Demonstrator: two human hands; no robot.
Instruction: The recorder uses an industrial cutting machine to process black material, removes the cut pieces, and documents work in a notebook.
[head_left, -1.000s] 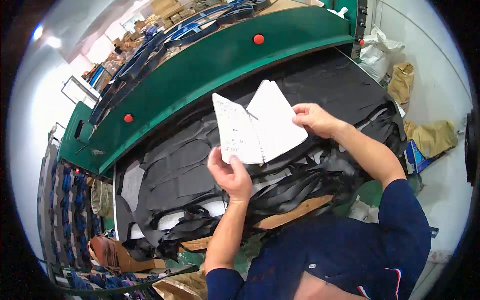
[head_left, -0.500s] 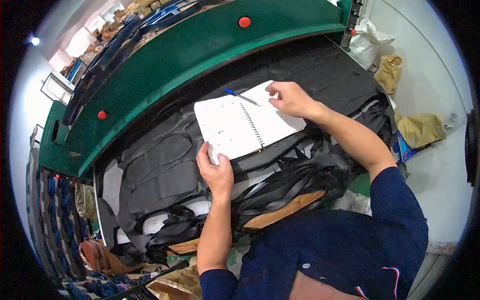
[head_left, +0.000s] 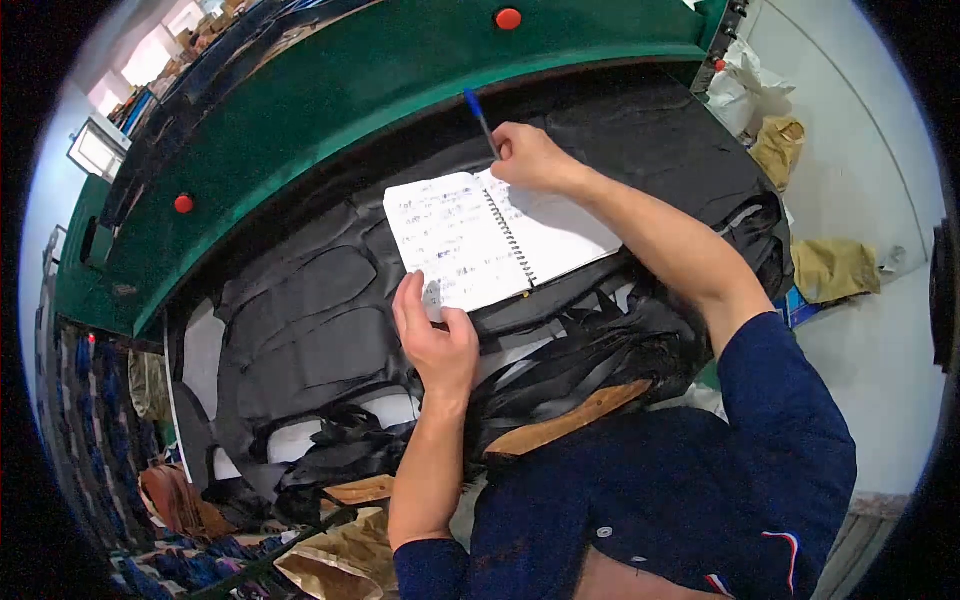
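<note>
A spiral notebook [head_left: 575, 235] lies spread on black leather-like sheets [head_left: 320, 290]. Handwriting covers its left page, and a few lines show at the top of the right page, which is mostly blank. In my right hand [head_left: 535, 160], closed near the top of the right page, is a pen [head_left: 478, 115] with its blue end pointing up and away; its tip is hidden. My left hand [head_left: 435, 335] has the notebook's near left corner between thumb and fingers.
A green machine beam [head_left: 390, 60] with red buttons [head_left: 508, 19] arches across the far side. Loose black strips and a tan strip [head_left: 570, 420] hang along the near edge. Bags [head_left: 835, 270] stand to the right by a pale wall.
The pen, earlier lying across the notebook, is now in my right hand, which moved left. The left page, nearly blank before, now shows writing. The view has shifted slightly.
</note>
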